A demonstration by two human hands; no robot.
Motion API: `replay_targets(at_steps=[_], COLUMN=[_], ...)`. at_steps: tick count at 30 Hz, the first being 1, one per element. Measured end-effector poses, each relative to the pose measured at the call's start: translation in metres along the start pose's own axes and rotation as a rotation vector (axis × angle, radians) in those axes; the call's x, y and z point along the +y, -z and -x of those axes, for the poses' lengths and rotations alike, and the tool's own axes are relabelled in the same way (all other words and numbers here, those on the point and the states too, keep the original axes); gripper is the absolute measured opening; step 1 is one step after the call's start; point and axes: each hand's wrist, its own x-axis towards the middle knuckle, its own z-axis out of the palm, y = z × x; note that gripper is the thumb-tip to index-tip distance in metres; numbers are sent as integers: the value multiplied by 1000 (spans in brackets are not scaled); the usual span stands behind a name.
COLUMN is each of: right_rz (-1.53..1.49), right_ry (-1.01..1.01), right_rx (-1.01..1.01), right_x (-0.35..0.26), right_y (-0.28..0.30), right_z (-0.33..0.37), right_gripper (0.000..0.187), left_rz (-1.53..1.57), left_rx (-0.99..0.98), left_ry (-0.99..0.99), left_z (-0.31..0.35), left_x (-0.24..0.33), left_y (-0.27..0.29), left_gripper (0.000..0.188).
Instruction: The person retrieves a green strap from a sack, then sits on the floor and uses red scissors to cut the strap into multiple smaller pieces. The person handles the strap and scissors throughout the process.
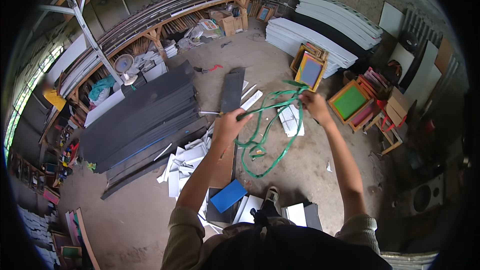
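A long green strap (257, 148), thin and flat like packing strap, is stretched between my hands in front of me. My left hand (231, 125) is closed around one part of it. My right hand (314, 106), higher and to the right, grips another part, with a short tail sticking out above the fingers. Several loose loops hang below and between the hands. Behind the strap, a bundle of white strips (291, 121) lies on the floor.
Long dark boards (145, 120) lie stacked at left, beside a heap of white offcuts (187, 162). Near my feet is a blue panel (228, 195). Framed screens (350, 100) and a small wooden stool (387, 137) stand at right. White panels (310, 42) are piled at the back.
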Motion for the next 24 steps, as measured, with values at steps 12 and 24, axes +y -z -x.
replay_targets(at_steps=[12,24], right_rz=[-601,-331], right_ry=[-286,-243], right_rx=[76,-98], right_x=[117,149], right_y=[86,124], right_z=[-164,-259], right_gripper=[17,17], left_rz=[775,348], left_rx=[147,-219], left_ry=[499,378], left_z=[-147,-279], left_x=[-103,-225], left_y=[-9,-126], left_gripper=[16,21])
